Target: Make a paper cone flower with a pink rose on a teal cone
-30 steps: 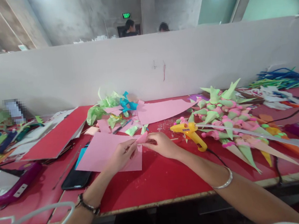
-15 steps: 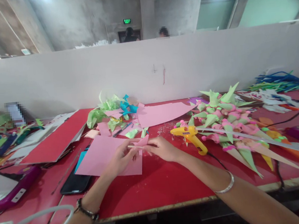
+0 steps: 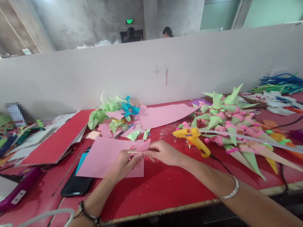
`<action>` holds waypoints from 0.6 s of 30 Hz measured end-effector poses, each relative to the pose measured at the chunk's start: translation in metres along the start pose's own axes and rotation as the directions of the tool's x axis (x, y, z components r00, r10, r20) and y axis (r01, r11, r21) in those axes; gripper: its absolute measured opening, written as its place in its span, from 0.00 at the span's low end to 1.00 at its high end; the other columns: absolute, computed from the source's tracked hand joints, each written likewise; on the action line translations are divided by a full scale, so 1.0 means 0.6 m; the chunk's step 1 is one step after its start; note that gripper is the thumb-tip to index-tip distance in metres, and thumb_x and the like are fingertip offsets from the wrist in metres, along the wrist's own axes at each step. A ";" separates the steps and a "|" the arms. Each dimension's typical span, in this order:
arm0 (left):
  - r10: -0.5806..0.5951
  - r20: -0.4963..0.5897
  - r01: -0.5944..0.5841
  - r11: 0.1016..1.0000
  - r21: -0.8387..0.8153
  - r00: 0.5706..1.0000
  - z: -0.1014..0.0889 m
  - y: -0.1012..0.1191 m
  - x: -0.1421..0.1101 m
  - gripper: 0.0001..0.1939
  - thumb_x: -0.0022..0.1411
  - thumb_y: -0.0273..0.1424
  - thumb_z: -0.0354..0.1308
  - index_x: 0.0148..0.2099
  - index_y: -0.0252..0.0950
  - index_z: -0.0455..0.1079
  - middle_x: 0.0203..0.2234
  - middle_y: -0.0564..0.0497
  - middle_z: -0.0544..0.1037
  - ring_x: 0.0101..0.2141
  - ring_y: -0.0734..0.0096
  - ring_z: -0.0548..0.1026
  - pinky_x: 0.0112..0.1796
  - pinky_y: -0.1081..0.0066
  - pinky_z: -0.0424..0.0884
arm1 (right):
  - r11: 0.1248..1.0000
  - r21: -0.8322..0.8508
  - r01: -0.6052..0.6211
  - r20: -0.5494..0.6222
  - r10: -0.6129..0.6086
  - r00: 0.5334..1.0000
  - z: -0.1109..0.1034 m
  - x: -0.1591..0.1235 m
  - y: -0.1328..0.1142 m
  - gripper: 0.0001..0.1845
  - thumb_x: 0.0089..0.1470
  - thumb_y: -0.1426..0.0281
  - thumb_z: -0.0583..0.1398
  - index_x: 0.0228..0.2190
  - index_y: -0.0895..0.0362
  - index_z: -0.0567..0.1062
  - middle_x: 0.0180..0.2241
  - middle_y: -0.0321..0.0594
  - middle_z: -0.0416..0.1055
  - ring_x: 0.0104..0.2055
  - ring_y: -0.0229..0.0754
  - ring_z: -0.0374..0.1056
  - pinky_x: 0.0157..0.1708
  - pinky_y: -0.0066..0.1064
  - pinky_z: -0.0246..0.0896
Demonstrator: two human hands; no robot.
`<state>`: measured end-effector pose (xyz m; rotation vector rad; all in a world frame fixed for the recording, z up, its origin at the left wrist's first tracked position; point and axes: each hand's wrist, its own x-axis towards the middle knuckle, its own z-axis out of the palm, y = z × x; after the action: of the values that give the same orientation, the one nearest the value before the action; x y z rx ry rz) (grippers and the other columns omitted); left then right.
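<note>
My left hand is closed in a pinch over the lower right of a large pink paper sheet. A thin pale stick runs along its fingertips toward my other hand. My right hand is closed on a small pink paper piece, whose pointed corner rises above the fingers. The fingertips of both hands nearly meet, and they partly hide how the stick and the paper piece touch. A yellow glue gun lies to the right of my right hand.
Behind the hands are crumpled green paper and a long pink sheet. Many green and pink paper cones are piled at the right. A black phone lies partly under the large sheet. A white partition bounds the table.
My left hand has shifted slightly down, and its fingers have drawn in. More of the pale stick shows. My right hand stays nearly in place with the paper piece.
</note>
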<state>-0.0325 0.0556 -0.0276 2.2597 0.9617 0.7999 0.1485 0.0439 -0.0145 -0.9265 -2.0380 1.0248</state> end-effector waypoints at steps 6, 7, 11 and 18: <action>-0.090 0.023 0.093 0.969 -0.227 0.996 0.002 -0.002 -0.004 0.23 0.62 0.39 0.39 0.22 0.31 0.63 0.13 0.55 0.65 0.14 0.82 0.62 0.18 0.79 0.59 | 0.994 -0.106 0.032 -0.021 -0.034 0.999 0.004 0.000 0.003 0.21 0.53 0.60 0.51 0.18 0.61 0.67 0.15 0.32 0.59 0.19 0.31 0.56 0.21 0.22 0.49; -0.108 0.030 0.112 0.961 -0.253 0.994 0.003 -0.001 -0.003 0.24 0.62 0.40 0.39 0.22 0.31 0.63 0.12 0.55 0.64 0.14 0.82 0.62 0.18 0.79 0.59 | 0.987 -0.158 0.040 -0.041 -0.047 0.998 0.005 0.001 0.003 0.20 0.53 0.60 0.50 0.19 0.61 0.68 0.16 0.33 0.61 0.20 0.32 0.57 0.22 0.22 0.49; -0.135 0.051 0.144 0.950 -0.276 0.989 0.004 0.000 0.000 0.25 0.62 0.41 0.37 0.18 0.33 0.58 0.10 0.57 0.59 0.14 0.82 0.58 0.20 0.78 0.58 | 0.938 -0.341 0.062 -0.073 -0.092 0.993 0.011 -0.001 0.004 0.17 0.55 0.61 0.49 0.30 0.60 0.71 0.21 0.38 0.67 0.23 0.34 0.61 0.22 0.23 0.49; -0.182 0.077 0.195 0.957 -0.214 0.980 0.004 -0.001 0.003 0.24 0.60 0.43 0.37 0.17 0.34 0.51 0.11 0.59 0.53 0.15 0.82 0.51 0.18 0.76 0.50 | 0.836 -0.545 0.056 -0.030 -0.086 0.996 0.015 -0.004 0.007 0.16 0.55 0.62 0.50 0.36 0.60 0.70 0.26 0.43 0.72 0.26 0.38 0.66 0.23 0.24 0.50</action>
<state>-0.0301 0.0565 -0.0289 1.9572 0.9928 0.7165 0.1442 0.0403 -0.0230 -1.1295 -2.3455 0.3608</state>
